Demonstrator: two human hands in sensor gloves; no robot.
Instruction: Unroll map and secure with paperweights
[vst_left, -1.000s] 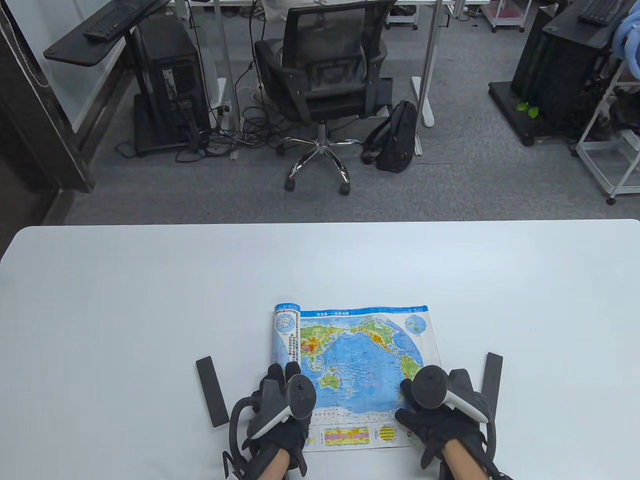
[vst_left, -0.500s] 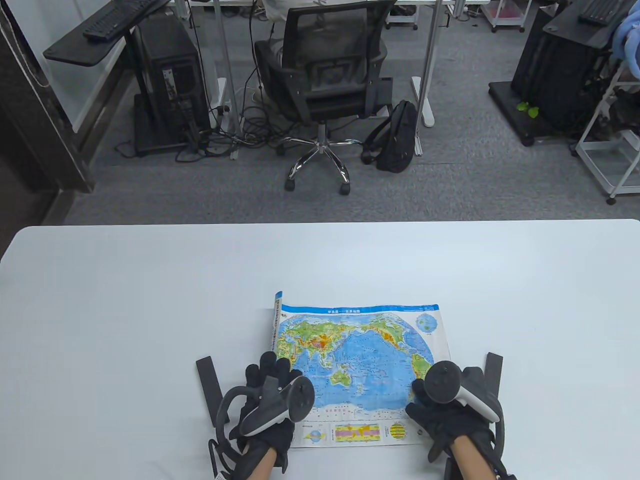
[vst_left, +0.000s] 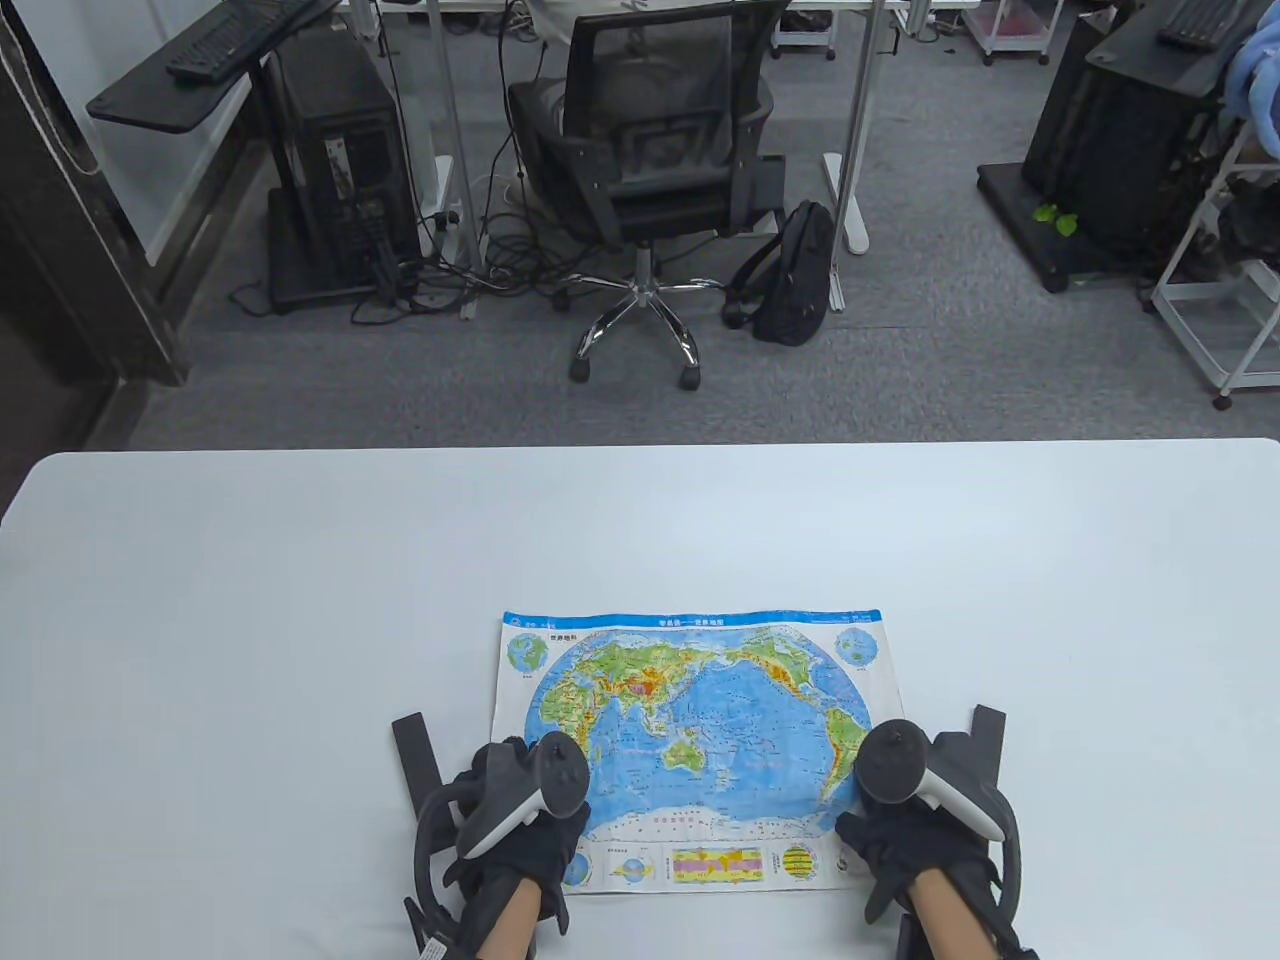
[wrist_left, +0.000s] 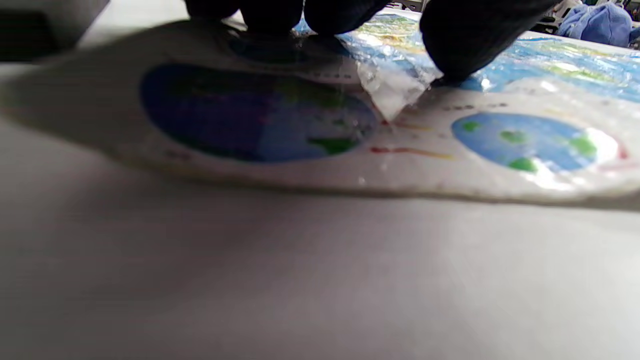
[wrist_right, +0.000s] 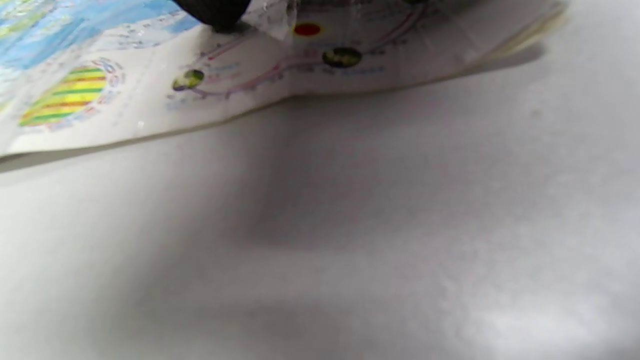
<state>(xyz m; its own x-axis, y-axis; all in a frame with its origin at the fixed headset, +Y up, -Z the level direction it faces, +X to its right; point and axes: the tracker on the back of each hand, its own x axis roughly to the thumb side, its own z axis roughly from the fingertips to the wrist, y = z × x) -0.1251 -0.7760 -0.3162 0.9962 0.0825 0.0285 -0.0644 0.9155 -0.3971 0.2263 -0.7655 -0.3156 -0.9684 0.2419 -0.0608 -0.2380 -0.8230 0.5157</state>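
Nearest, the left hand (vst_left: 515, 815) and the right hand (vst_left: 915, 815) each lay palm-down with gloved fingertips (wrist_left: 450, 45) pressing the near corners of the glossy, colour-printed paper world map (vst_left: 690, 720), neither hand clenched nor grasping anything. The map lay unrolled and spread between them on the plain white table (vst_left: 250, 600), its near edge lifting a little in the wrist views. Just outside the left hand lay one flat black bar-shaped paperweight (vst_left: 412, 750), and just outside the right hand another black bar paperweight (vst_left: 985, 735). To do this step well, one hand should probably keep its corner pinned while the other fetches its neighbouring bar, lest the sheet curl back. Beyond the fingertips, the map's far edge looked flat.
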